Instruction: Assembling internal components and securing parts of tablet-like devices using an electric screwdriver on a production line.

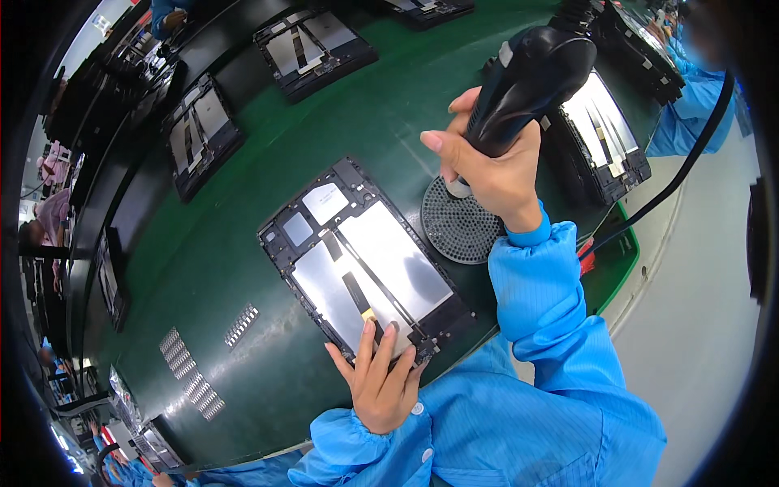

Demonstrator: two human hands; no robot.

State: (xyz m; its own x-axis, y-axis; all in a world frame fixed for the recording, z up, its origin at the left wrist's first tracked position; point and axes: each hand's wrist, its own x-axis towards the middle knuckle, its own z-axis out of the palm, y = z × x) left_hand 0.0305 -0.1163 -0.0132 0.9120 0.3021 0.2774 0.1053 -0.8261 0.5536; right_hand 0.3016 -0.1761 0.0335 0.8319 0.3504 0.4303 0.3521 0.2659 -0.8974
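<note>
A tablet-like device with its inside exposed [414,272], silver plates in a black frame, lies tilted on the green table in front of me. My left hand [381,381] rests on its near end, fingers spread over the flat cables and the lower edge. My right hand [495,166] is wrapped round a black corded tool [527,85], which looks like an electric screwdriver held upright. Its pale nose [459,188] is at the rim of a round plate full of small holes [458,227], right of the device. Whether the tip touches the plate, I cannot tell.
Small metal parts lie in rows [191,373] at the left, with another short strip [242,325] closer. More opened devices [203,134] stand along the dark far ledge. Others are stacked [600,138] at the right, near a black cable [682,174] and a green bin [621,264]. Blue-sleeved people sit nearby.
</note>
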